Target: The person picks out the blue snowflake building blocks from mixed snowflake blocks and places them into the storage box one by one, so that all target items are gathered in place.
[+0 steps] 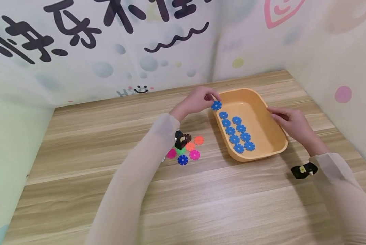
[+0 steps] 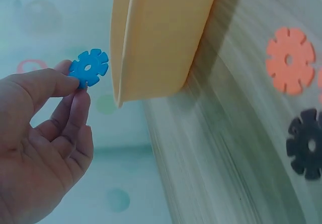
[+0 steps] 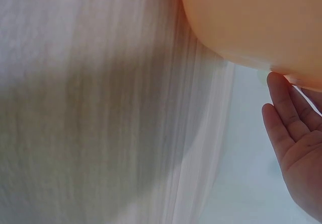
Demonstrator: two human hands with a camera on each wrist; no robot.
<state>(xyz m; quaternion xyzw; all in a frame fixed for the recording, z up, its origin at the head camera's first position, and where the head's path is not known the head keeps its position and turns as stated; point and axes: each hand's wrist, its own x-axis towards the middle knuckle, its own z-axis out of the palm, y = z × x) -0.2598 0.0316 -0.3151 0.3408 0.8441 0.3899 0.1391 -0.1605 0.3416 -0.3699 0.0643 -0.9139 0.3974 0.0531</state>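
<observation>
Between thumb and fingertips my left hand [image 1: 198,99] pinches a blue notched building disc [image 2: 88,68], held up at the left rim of a yellow-orange plastic tub [image 1: 265,143]. On the tub floor, several more blue discs [image 1: 230,130] lie in two rows along the left side. My right hand [image 1: 294,124] holds the tub's right rim, its thumb near the inner side. From the right wrist view, the right fingers [image 3: 284,98] reach up to the underside of the rim, and the thumb is hidden.
Left of the tub is a loose cluster of discs on the wooden table [image 1: 201,204]: orange [image 1: 199,140], pink [image 1: 194,154], dark blue [image 1: 183,160], green and dark brown [image 2: 308,143]. My left forearm partly covers it. Printed walls [image 1: 176,71] border the table.
</observation>
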